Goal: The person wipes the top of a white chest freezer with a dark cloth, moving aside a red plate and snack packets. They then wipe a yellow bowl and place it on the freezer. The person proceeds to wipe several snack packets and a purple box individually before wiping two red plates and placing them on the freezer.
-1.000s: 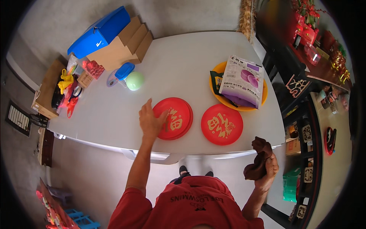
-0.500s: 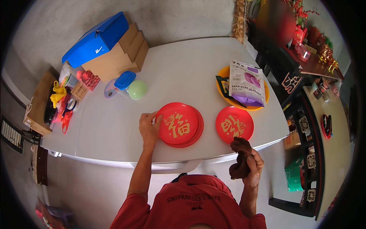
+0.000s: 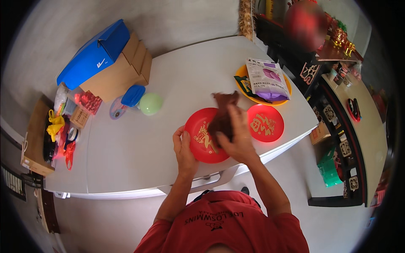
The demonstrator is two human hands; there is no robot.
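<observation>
At the front of the table, my left hand (image 3: 186, 152) grips the left rim of a round red plate (image 3: 198, 126) with gold dragon-like printing, thumb on top. My right hand (image 3: 241, 137) holds a bunched dark brown cloth (image 3: 222, 120) against this plate, covering part of its print; the cloth is smeared by motion. Whether other plates lie under it I cannot tell. Just to the right lies a second red plate (image 3: 270, 124) with similar gold printing, apart from the first.
Behind the second plate stands a yellow bowl (image 3: 288, 86) with a white and purple packet (image 3: 268, 78). A green balloon-like ball (image 3: 151, 104), a blue-lidded container (image 3: 133, 95), cardboard boxes (image 3: 114, 78) and a blue box (image 3: 95, 55) stand back left. A dark shelf unit (image 3: 344, 156) is at right.
My right hand has brought the brown cloth up and left, from beside the table edge onto the plate. My left hand has stayed at the plate's left rim. The whole view has shifted.
</observation>
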